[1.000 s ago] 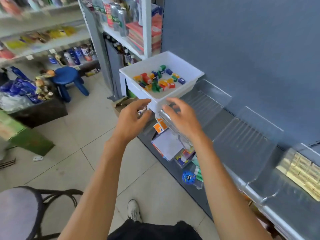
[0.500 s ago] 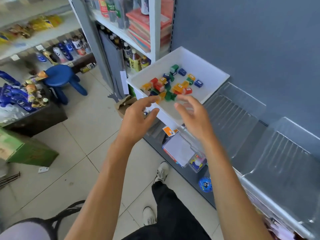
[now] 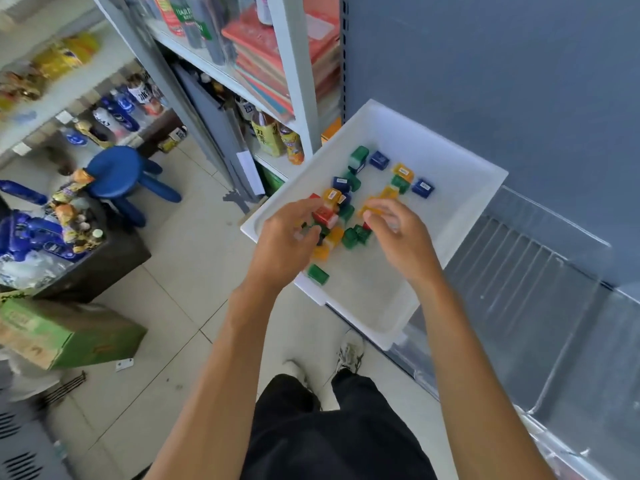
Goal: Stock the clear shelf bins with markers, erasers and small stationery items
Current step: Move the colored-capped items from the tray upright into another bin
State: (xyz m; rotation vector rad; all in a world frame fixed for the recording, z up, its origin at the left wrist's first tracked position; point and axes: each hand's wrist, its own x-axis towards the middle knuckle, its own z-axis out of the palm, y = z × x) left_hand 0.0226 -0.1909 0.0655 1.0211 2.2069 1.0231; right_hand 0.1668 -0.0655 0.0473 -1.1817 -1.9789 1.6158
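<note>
A white bin (image 3: 486, 174) sits tilted on the grey shelf, with several small coloured stationery blocks (image 3: 349, 238) in red, orange, green and blue piled in its near-left half. Both my hands are inside it, over the pile. My left hand (image 3: 287, 237) hovers with curled, blurred fingers around a red block (image 3: 323, 216); whether it holds it does not show. The fingertips of my right hand (image 3: 398, 233) pinch an orange block (image 3: 367, 212). One green block (image 3: 318, 274) lies apart by the near rim.
Empty clear shelf bins (image 3: 519, 271) line the grey shelf to the right of the white bin. To its left, a white rack (image 3: 298, 98) holds bottles and red packs. A blue stool (image 3: 117, 168) and a green carton (image 3: 69, 334) stand on the tiled floor.
The view has come closer over the white bin. Both hands have moved forward from its near edge into the pile of blocks, and their fingers have curled around pieces.
</note>
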